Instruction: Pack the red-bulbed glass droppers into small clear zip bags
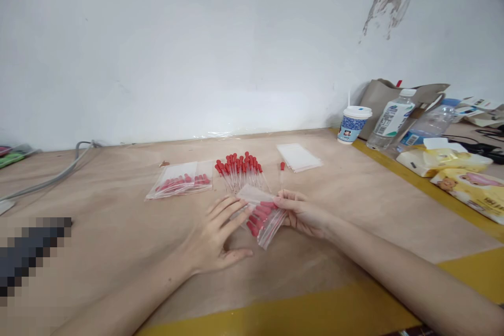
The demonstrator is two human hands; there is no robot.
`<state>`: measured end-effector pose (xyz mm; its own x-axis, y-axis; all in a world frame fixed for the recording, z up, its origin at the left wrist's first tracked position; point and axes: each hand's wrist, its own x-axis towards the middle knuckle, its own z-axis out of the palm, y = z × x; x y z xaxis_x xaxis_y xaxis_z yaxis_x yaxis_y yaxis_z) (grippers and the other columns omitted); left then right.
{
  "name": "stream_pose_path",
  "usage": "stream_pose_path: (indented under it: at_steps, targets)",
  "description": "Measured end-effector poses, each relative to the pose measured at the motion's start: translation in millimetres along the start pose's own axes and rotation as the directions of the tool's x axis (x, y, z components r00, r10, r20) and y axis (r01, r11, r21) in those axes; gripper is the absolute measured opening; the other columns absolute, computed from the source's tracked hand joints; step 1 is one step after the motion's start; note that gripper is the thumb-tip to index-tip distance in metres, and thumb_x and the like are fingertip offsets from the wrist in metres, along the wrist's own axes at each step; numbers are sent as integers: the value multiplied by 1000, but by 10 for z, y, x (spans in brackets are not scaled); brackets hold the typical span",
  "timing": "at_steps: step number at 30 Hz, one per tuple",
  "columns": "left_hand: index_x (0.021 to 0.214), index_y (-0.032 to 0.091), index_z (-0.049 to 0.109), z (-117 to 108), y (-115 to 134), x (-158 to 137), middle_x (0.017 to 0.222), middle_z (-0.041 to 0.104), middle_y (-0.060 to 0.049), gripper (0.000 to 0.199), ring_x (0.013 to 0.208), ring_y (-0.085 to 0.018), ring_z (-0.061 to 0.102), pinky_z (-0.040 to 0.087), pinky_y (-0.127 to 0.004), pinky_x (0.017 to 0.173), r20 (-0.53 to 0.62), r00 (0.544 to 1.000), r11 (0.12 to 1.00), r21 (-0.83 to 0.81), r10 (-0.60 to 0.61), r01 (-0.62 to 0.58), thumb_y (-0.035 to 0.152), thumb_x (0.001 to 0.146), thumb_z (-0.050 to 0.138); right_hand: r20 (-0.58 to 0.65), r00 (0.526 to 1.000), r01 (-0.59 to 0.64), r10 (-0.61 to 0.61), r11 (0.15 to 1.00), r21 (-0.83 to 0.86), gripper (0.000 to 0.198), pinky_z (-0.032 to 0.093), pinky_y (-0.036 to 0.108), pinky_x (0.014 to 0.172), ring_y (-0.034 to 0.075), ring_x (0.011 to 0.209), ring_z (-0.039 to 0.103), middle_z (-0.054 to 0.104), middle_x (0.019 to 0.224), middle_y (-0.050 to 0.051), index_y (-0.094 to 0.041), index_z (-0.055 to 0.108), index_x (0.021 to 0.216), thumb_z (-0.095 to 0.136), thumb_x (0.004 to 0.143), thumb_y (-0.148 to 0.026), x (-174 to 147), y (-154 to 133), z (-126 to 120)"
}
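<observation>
At the middle of a plywood worktable (pixel 354 205), a person's two bare hands meet over a small clear plastic bag (pixel 263 216) packed with red-capped droppers. The left hand (pixel 214 236) lies flat, fingers spread and extended, fingertips pressing on the bag's left edge. The right hand (pixel 301 214) has its fingers curled shut, pinching the bag's right edge.

Just beyond the bag, a loose pile of droppers (pixel 239 170) fans out, red bulbs pointing toward the far wall; a single dropper (pixel 282 169) lies alone just right of the pile. To the pile's left rest filled bags (pixel 181 181) laid flat. To the far right of the pile sits a stack of empty clear bags (pixel 299 156).

Along the right edge stand a paper cup (pixel 353 124) with lid and straw, two water bottles (pixel 391 118), a beige bag (pixel 397 97) and packs of wipes (pixel 444 160). A grey cable (pixel 59 170) trails at far left.
</observation>
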<state>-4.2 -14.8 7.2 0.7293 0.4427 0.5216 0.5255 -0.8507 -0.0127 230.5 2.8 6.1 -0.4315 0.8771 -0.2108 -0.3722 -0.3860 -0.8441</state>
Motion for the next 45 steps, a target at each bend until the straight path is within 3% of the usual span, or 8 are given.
stream_pose_path:
  at_steps: [8,13,19,27,31,37,40,45]
  targets:
    - [133,17,37,-18,90,36,107,65,-7,45,96,-22,62,51,-33,82,-82,978,963,211,190,-170,13,88,40,204,975,-84,86,996,-22,37,50,27,64,9,61,59,59,68,-5,-19,43,77,75,62,-30,-80,126,152]
    - [126,25,47,-215,-179,-83,112,63,-3,36,102,-19,58,50,-33,86,-83,992,990,116,92,-82,24,93,34,-43,987,139,-156,955,-263,42,46,26,61,11,61,59,63,76,0,-21,44,89,73,62,-35,30,-64,-121]
    - [103,26,66,-411,-870,-238,104,56,-7,35,98,-23,56,47,-38,86,-175,922,935,7,-347,353,41,90,37,-358,724,335,-589,754,-565,49,44,27,57,12,56,54,55,66,-4,-23,35,96,66,60,-35,319,-295,-847]
    - [103,25,66,-439,-1670,-83,100,60,-6,34,92,-22,57,46,-35,84,117,931,939,56,-345,340,37,78,47,-340,539,131,-771,475,-870,42,42,27,52,14,55,54,57,68,0,-16,42,105,55,69,-33,445,-365,-1338]
    - [101,24,68,-421,-1828,-57,107,64,-5,36,97,-24,59,46,-35,84,314,895,947,51,-316,317,27,77,42,-209,569,36,-795,278,-960,22,44,28,59,15,61,55,61,75,5,-15,56,88,52,71,-30,386,-369,-1285]
    - [110,21,63,-622,-1789,-35,119,58,-7,41,117,-29,47,37,-43,97,297,874,923,135,-385,361,32,76,42,-1,645,-106,-764,-89,-990,22,41,31,78,21,88,56,64,90,10,-15,65,83,46,76,-23,597,-517,-1182]
    - [121,18,54,-541,-1536,-21,125,53,-9,45,120,-26,44,34,-42,100,177,857,869,220,-483,444,37,85,36,-56,656,-279,-753,-172,-945,29,36,38,85,27,101,52,62,104,14,-14,66,93,45,80,-29,818,-611,-1130]
    - [130,24,43,-168,-1207,-148,134,43,-9,51,126,-30,34,28,-51,100,265,828,854,327,-494,405,52,88,32,-188,716,-397,-672,-172,-901,37,34,46,82,31,90,57,65,91,17,-14,69,79,45,80,-42,1028,-612,-1098]
